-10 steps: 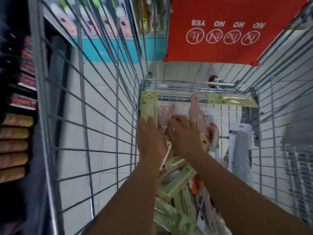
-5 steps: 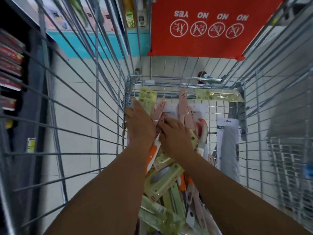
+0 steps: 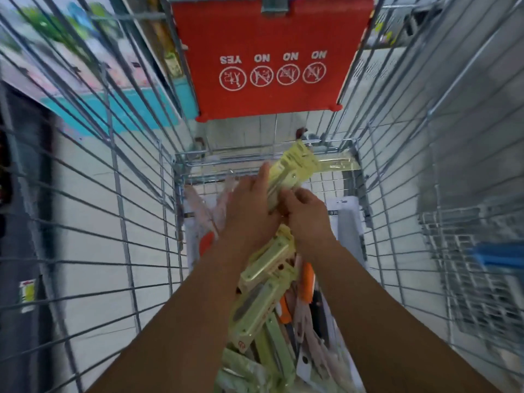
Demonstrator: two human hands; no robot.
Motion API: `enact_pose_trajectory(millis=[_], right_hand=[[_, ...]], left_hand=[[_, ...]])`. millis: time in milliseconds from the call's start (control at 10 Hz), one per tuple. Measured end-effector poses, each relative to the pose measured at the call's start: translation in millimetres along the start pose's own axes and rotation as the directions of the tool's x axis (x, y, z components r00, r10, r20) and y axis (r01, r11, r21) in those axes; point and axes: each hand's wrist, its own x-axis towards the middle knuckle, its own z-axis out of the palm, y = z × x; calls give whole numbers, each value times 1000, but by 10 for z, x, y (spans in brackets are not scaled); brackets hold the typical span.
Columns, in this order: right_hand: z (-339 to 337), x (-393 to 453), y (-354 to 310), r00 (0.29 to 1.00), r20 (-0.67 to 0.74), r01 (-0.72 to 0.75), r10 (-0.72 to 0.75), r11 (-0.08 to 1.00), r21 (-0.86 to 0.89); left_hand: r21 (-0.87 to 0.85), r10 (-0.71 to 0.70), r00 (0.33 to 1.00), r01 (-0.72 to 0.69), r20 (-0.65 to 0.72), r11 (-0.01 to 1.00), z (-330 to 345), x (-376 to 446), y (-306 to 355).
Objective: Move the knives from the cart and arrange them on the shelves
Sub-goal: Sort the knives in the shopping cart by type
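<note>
I see a pale green packaged knife (image 3: 292, 173) lifted above the pile, inside the cart (image 3: 181, 163), near its far end. The pack is tilted, with its upper end pointing away from me toward the far wall of the basket. My left hand (image 3: 249, 205) holds it from the left side; the fingers lie along the pack and the thumb goes up beside its edge. My right hand (image 3: 307, 214) meets it from the lower right, the fingers curled and pinching the lower end of the same pack. Both hands touch each other around it.

Under my forearms lies the heap of other knives (image 3: 263, 296): more green packs, some with orange handles, some in pinkish card. A grey and white pack (image 3: 347, 225) lies flat by the right wall. Another green pack (image 3: 337, 165) lies against the far wall. The red child seat flap (image 3: 269, 52) hangs above, with its symbols upside down.
</note>
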Motion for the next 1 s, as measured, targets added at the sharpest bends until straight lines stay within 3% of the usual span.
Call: enact_pose_trajectory(millis=[100, 200, 300, 400, 500, 600, 700, 800, 900, 1000], right_hand=[[-264, 67, 44, 987, -81, -122, 138, 977, 176], [-488, 188, 97, 941, -263, -193, 215, 975, 105], [-616, 340, 148, 919, -283, -277, 276, 960, 36], [-594, 480, 158, 909, -222, -330, 353, 934, 135], [-476, 597, 90, 915, -177, -306, 363, 909, 284], [-380, 689, 1, 901, -256, -256, 349, 906, 337], [-407, 668, -66, 964, -190, -220, 184, 957, -189], [-469, 528, -30, 977, -174, -175, 123, 929, -325], [-460, 279, 191, 980, -165, -153, 112, 953, -260], [-443, -37, 415, 991, -127, -93, 47, 918, -385]], left_hand=[[80, 14, 996, -21, 88, 997, 133, 88, 161], [161, -8, 983, -23, 186, 987, 324, 49, 213], [231, 33, 956, -104, 291, 967, 533, -38, 86], [264, -17, 926, -91, 378, 960, 599, -130, -85], [324, -27, 929, -102, 370, 941, 591, -234, -223], [361, -45, 943, -82, 331, 929, 535, -287, -250], [366, -19, 965, -81, 262, 927, 518, -333, -285], [330, -53, 969, -30, 241, 944, 520, -407, -315], [376, -97, 971, 8, 219, 927, 497, -520, -276], [415, -191, 966, 104, 174, 904, 473, -651, -310]])
